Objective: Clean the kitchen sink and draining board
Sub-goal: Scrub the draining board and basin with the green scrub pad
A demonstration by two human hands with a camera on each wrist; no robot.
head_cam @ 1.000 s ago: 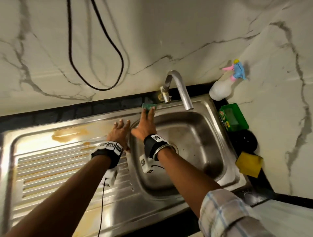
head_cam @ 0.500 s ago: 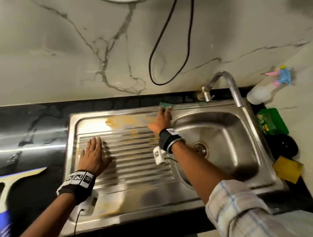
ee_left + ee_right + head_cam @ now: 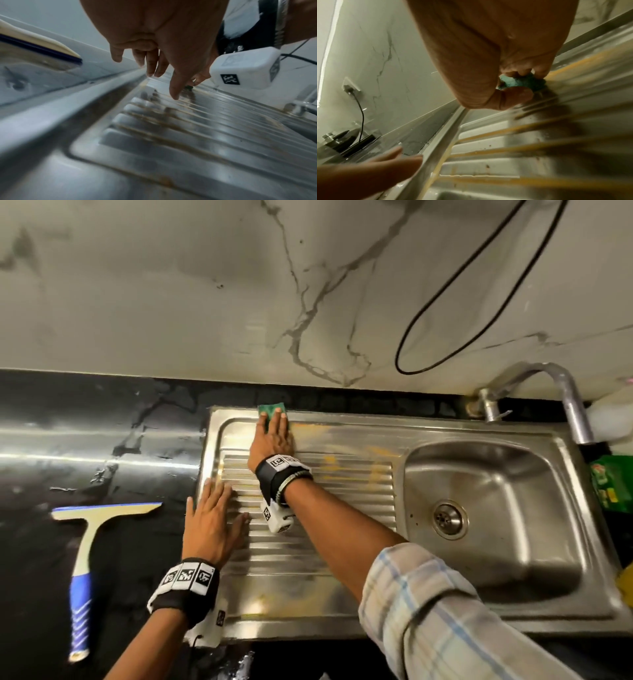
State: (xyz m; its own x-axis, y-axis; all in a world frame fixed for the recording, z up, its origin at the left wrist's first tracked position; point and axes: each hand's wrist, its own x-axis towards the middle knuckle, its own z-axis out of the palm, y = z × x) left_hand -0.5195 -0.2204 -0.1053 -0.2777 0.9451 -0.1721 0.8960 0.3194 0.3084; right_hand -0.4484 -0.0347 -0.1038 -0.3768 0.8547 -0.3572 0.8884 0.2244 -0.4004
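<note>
Two hands: right hand [image 3: 272, 436] presses green rectangular scouring sponge [image 3: 271, 408] onto ribbed stainless-steel draining board [image 3: 342, 491], thumb curled; left hand [image 3: 211, 522] flat, fingers apart.

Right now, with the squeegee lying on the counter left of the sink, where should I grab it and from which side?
Grip the blue handle, coming from above with the left hand, the nearer one. The squeegee lies flat, blade toward the wall and handle toward you, so the long handle is the obvious hold.
</note>
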